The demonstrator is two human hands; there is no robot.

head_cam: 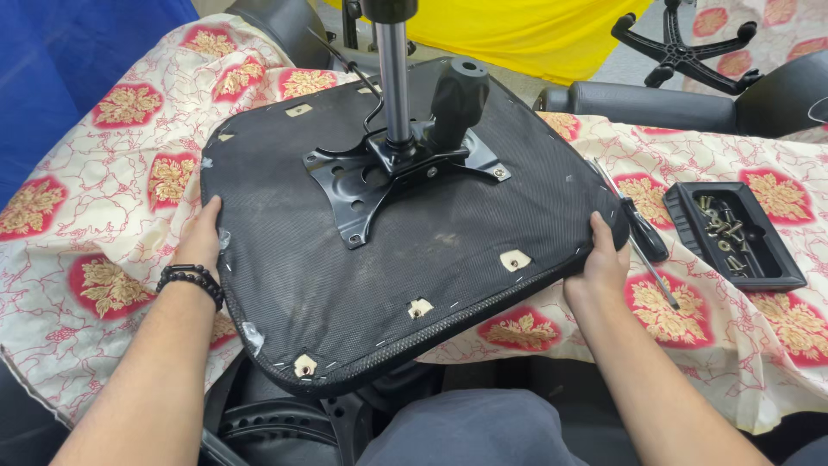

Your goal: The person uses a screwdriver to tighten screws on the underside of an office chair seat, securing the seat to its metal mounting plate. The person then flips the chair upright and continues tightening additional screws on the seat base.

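Right now both hands grip an upturned office-chair seat [414,250] by its rim, the left hand [203,237] clamped on the near-left edge and the right hand [599,259] on the right edge. It rests on a flower-patterned cloth [112,198] over the worktop, black underside up, with the metal mounting plate [392,173] and gas cylinder [395,78] standing from its middle. Holding the seat level with even pressure on both sides seems wise, since the tall cylinder makes it top-heavy. A screwdriver [642,233] and a black tray of screws [737,233] lie just beside the right hand, so any shift should be kept small.
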